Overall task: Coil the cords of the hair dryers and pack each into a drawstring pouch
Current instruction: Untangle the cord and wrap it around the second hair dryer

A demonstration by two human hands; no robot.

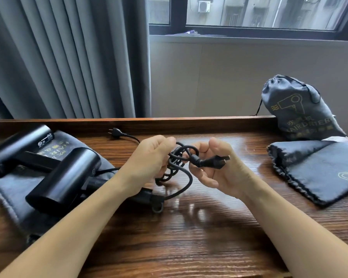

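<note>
Head view is showing the job partway through. Left hand (149,157) is gripping a bundle of loops of the cord (177,167), its fingers curled round them, while the right hand (211,165) is pinching the cord just behind its plug (215,160), fingers clamped on it. That cord is running down to a dryer (66,177) lying on the bench (189,237) at the left, so its coiling is looking nearly finished, with only the last stretch left to tuck in. A second dryer (18,147) is lying behind the first, on a flat pouch (8,189); another plug (117,132) is lying loose near the bench's far edge, so a second cord is probably waiting uncoiled, though which dryer it belongs to I cannot tell. At the right a full pouch (297,109) is standing closed, suggesting one dryer is packed, and an empty pouch (319,169) is lying beside it
</note>
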